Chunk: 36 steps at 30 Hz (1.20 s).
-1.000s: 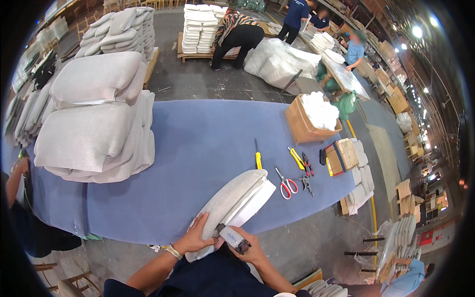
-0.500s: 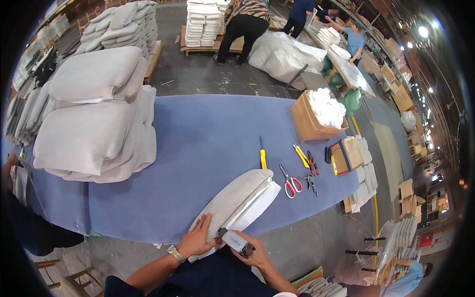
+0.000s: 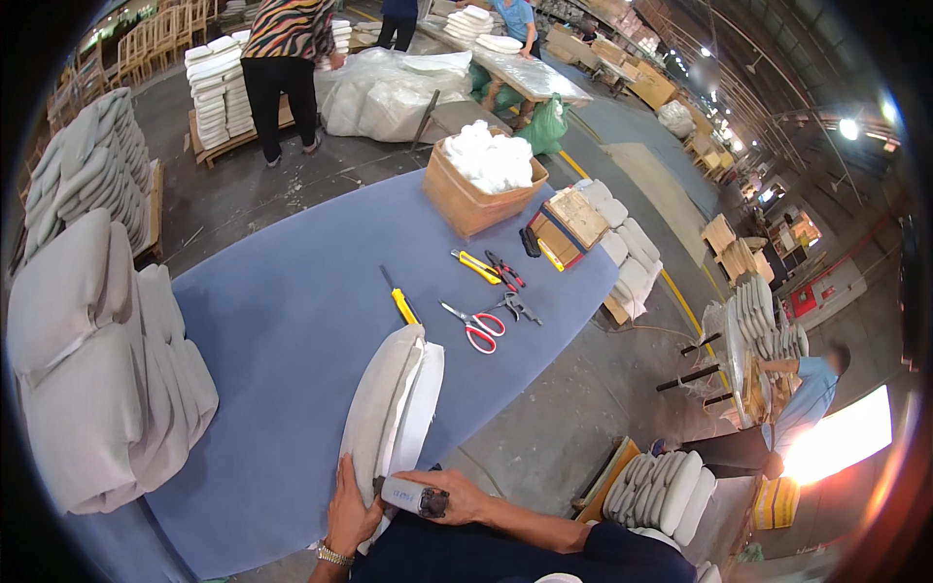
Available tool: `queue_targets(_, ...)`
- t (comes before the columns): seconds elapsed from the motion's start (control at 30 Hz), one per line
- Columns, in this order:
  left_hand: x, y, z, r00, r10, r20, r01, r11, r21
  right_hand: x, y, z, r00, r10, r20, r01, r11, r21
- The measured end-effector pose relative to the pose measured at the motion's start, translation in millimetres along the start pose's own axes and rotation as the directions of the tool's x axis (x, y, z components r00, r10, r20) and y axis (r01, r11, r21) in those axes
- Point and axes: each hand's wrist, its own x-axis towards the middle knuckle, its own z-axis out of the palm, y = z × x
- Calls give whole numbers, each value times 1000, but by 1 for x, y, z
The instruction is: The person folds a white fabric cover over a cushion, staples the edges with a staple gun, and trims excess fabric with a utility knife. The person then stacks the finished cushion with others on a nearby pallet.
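A grey padded cushion (image 3: 374,394) with a white underside strip (image 3: 420,394) lies tilted at the near edge of the blue-covered table (image 3: 282,379). My left hand (image 3: 352,505) grips its near end, fingers along the grey fabric and thumb toward the seam. My right hand (image 3: 462,496) is closed around a grey and black staple gun (image 3: 408,494). The gun's nose points left at the cushion's edge, close to my left thumb. Whether the nose touches the fabric is hard to see. The cushion's nearest end is partly hidden by my hands.
Beyond the cushion lie a yellow-handled tool (image 3: 403,306), red-handled scissors (image 3: 474,325), a yellow cutter (image 3: 476,267), pliers (image 3: 505,270) and a grey air blow gun (image 3: 520,307). A carton of white stuffing (image 3: 476,199) stands behind. Stacked grey cushions (image 3: 107,389) fill the left. Other people work nearby.
The view has swung to the right, so table and tools appear further left. My hands keep their places at the cushion's near end, the staple gun still in my right hand.
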Motion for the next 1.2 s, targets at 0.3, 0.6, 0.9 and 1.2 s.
queue_targets(0.3,1,1,1,998,-53,-14,54,998,19,5,-11,11,993,117,32,-117,993,-11)
queue_targets(0.6,-1,0,0,999,18,-34,-17,999,32,-5,-7,15,1000,3,-13,-4,995,-98)
queue_targets(0.9,3,-8,8,1000,19,-8,-20,998,-54,-1,-4,15,991,127,31,-127,992,15)
queue_targets(1.2,1,-47,-16,980,95,177,-9,900,-436,4,19,33,997,-29,-71,21,993,-118)
